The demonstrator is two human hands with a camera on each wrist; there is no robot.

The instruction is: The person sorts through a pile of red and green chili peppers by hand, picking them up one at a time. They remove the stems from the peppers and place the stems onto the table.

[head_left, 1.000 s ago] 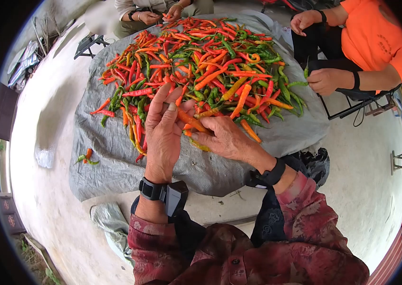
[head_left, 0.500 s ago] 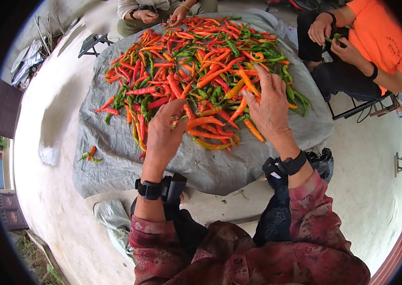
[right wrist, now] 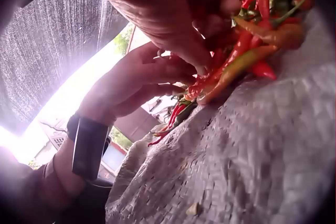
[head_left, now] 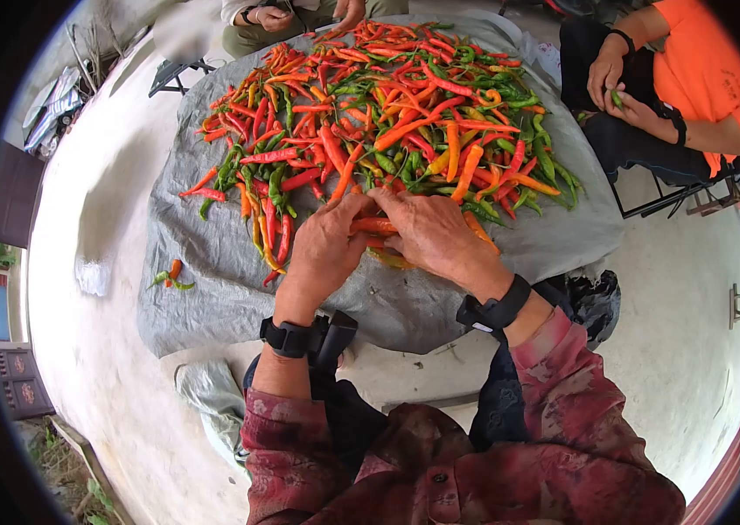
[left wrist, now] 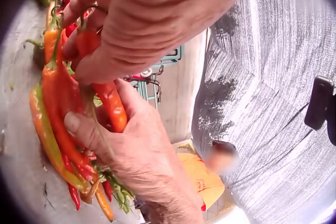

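Note:
In the head view, my left hand (head_left: 324,249) and right hand (head_left: 444,238) meet over red-orange chili peppers (head_left: 376,226) at the near edge of the pile. In the left wrist view, my left fingers hold a red chili pepper (left wrist: 113,107) near its stem end. The thumb of my right hand (left wrist: 149,153) lies over the bunched peppers, its fingers curled behind that same red one. A yellow-green chili pepper (left wrist: 44,129) lies along the outside of the bunch. In the right wrist view, my hands hide much of the peppers they hold.
A large pile of red, orange and green chilies (head_left: 387,114) covers the grey woven sheet (head_left: 212,297). A few small peppers (head_left: 171,276) lie apart at left. One person in orange (head_left: 711,79) sits at right, handling a green pepper; another person's hands (head_left: 274,17) show at the far side.
A second ago my hands held an orange pepper above the pile. They then parted, open over the peppers, and have now come together low on the near edge, gripping peppers there.

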